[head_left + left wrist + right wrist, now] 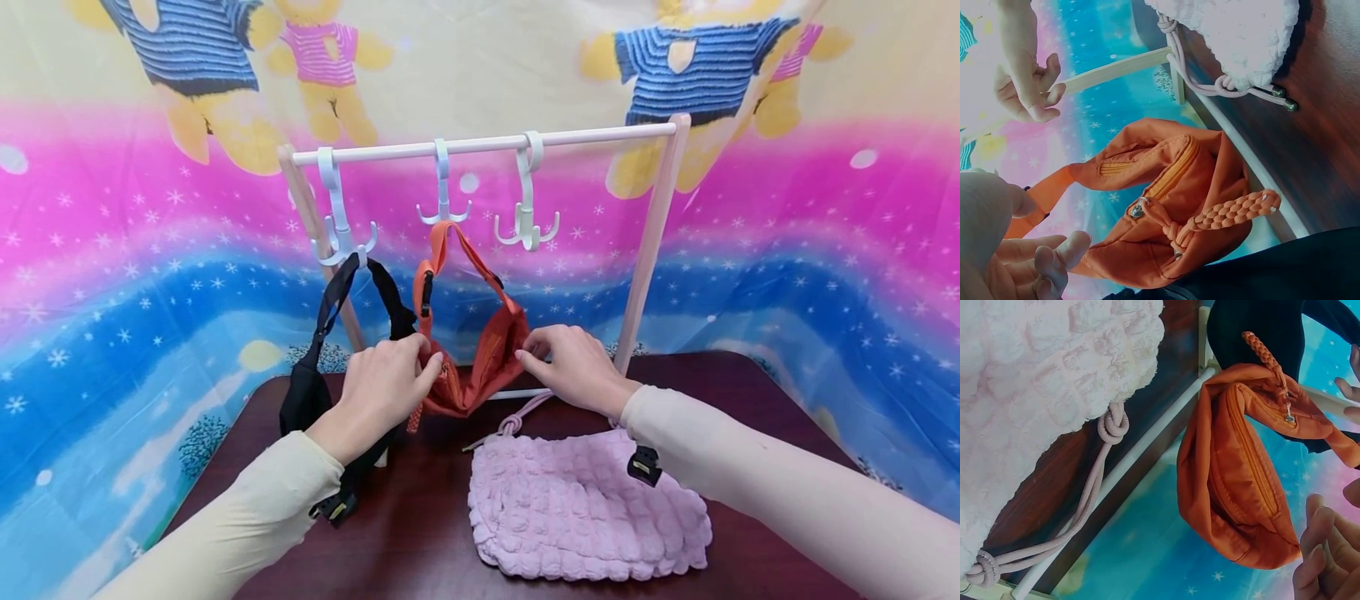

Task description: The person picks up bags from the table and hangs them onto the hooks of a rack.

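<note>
An orange sling bag (491, 358) hangs by its strap from the middle white hook (442, 192). It sags in a fold, with a zipper and a braided pull (1235, 212) facing the left wrist view. My left hand (386, 375) is beside the bag's left end, fingers loosely bent. On the other side, my right hand (573, 362) has its fingertips right at the bag's right edge. Both wrist views show relaxed fingers with no grip on the fabric. Behind my left hand, a black bag (303, 396) hangs from the left hook (339, 217).
A puffy pink bag (585, 508) with a knotted cord handle (1094, 481) lies on the dark table (420, 533), below my right arm. The rack's top bar (480, 145) also carries a right hook (527, 208). A wooden post (652, 250) stands at the right.
</note>
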Available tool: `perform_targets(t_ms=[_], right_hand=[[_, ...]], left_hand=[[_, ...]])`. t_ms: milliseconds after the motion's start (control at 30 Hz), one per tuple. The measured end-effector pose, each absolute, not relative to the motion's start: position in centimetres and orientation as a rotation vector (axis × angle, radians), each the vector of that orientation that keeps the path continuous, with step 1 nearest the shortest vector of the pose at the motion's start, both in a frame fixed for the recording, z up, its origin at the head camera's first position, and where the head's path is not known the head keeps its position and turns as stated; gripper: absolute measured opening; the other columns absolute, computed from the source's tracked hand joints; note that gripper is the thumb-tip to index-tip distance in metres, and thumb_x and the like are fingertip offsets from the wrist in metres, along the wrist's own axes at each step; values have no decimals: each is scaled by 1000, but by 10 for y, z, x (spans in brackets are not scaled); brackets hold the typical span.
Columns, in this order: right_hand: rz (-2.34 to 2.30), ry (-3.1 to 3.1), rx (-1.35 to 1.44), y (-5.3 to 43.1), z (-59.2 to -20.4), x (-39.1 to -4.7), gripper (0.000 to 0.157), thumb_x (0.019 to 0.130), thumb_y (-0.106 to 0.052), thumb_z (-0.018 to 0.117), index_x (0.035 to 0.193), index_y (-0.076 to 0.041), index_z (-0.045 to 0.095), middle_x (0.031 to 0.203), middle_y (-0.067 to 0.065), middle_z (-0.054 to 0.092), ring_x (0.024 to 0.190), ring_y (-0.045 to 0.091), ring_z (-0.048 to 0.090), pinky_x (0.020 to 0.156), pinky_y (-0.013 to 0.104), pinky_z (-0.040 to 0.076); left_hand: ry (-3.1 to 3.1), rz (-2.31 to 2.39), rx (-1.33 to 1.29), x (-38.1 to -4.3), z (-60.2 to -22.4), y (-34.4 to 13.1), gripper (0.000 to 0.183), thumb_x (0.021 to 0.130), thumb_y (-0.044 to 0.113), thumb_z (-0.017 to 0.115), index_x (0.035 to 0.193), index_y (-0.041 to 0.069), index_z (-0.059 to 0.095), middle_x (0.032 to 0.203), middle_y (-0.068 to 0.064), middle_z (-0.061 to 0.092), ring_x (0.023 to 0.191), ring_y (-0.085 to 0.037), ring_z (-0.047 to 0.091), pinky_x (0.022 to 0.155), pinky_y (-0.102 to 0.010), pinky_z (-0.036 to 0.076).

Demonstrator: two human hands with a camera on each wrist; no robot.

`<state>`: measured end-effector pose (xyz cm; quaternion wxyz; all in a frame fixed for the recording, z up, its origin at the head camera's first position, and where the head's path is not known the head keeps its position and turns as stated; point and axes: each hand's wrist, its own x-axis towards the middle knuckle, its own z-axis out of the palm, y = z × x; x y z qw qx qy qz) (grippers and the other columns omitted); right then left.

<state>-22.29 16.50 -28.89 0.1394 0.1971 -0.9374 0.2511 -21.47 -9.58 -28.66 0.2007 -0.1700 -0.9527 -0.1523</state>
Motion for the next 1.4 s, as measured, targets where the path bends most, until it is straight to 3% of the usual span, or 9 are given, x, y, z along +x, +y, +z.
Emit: perform_targets(t_ms=[800,1400], right_hand=[[701,-2755,520,177,-304,-218,16,97,-31,68,96,-18,77,79,-6,74,68,5,65,63,30,51],[694,-2767,496,189,-316,-212,18,96,-30,69,98,-14,77,78,-5,74,67,4,65,62,29,52]], left_hand=[[-2681,-382,-494,-212,-306,-92,20,98,35,65,93,16,69,53,4,47,45,-13,43,40,-28,32],[-2668,-395,-528,-207,-317,-85,22,96,34,66,97,13,71,52,5,47,44,-11,41,41,-27,34]])
